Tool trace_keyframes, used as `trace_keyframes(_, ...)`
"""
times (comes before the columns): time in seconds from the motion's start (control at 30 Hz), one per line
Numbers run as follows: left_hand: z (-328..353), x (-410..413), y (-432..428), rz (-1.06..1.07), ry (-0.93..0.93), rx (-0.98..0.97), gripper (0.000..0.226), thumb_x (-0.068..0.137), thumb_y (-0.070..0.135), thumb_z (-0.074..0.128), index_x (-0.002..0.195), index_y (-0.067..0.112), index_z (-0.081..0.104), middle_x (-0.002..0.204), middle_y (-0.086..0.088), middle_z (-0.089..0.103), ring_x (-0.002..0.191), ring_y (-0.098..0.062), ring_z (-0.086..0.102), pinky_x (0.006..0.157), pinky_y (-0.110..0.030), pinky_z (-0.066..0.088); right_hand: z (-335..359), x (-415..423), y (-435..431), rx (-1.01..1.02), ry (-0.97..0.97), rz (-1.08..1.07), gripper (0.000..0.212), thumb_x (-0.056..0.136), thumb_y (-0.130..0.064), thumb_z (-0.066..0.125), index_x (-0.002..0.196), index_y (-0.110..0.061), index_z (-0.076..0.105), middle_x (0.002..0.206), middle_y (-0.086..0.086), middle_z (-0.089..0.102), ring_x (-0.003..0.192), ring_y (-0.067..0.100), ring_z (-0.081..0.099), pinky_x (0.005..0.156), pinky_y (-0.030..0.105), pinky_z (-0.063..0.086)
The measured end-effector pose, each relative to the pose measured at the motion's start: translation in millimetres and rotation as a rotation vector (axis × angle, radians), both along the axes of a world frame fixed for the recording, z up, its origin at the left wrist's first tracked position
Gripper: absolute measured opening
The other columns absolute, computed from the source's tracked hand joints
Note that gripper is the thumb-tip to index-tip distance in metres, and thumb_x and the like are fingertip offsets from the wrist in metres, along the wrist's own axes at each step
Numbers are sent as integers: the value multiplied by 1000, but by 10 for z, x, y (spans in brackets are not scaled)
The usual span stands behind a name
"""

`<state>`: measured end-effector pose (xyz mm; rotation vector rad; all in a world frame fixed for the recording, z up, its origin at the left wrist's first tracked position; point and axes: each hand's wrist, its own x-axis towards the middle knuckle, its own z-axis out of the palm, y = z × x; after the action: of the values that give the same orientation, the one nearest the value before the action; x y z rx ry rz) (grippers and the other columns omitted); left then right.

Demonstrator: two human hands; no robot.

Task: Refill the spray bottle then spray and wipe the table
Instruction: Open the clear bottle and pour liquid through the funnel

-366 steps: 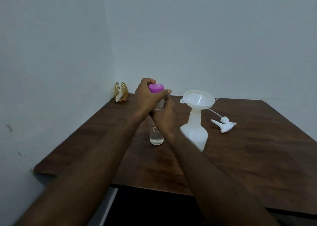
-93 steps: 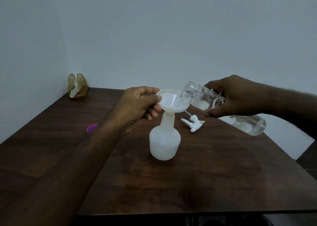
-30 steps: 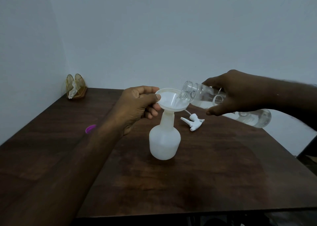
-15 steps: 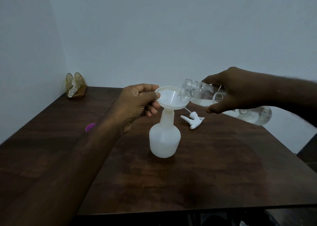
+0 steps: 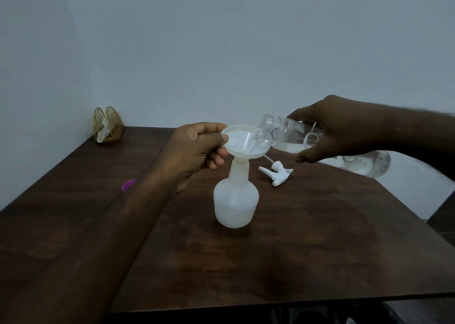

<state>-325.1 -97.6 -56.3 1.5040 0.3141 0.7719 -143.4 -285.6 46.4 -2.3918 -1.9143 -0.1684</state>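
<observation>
Refill stage, mid-pour as far as I can tell. The spray bottle [image 5: 235,200] stands upright mid-table [image 5: 295,249] with a white funnel [image 5: 242,140] stuck in its neck. Left hand [image 5: 194,151] pinches the funnel rim, and right hand [image 5: 339,129] is wrapped round a clear bottle [image 5: 280,134] tipped mouth-down over the funnel. The spray bottle looks maybe half full, though that's hard to call through cloudy plastic. Its trigger head [image 5: 279,173] lies just behind and right of the spray bottle, a purple cap [image 5: 128,184] sits well off to its left, and a gold holder [image 5: 108,126] with what looks like a tissue is far back-left. Left to do: finish pouring, pull the funnel, screw the head on, spray, wipe.
</observation>
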Motion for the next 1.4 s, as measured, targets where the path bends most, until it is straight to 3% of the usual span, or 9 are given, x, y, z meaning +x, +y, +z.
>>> trace_keyframes(1.1, 20, 10, -23, 3, 3, -6, 16, 91, 11, 64, 107, 12, 68, 61, -5, 67, 47, -11, 58, 42, -20, 45, 84, -34, 26, -74, -18, -13, 53, 69, -47, 80, 113, -23, 63, 85, -5, 71, 77, 13, 65, 75, 39, 54)
trace_keyframes(1.4, 2, 4, 2, -4, 0, -8, 18, 90, 11, 64, 108, 11, 68, 62, -6, 67, 47, -11, 58, 42, -20, 45, 89, -30, 45, -77, -15, -13, 46, 70, -45, 80, 108, -26, 64, 80, -6, 71, 69, 8, 64, 68, 33, 53)
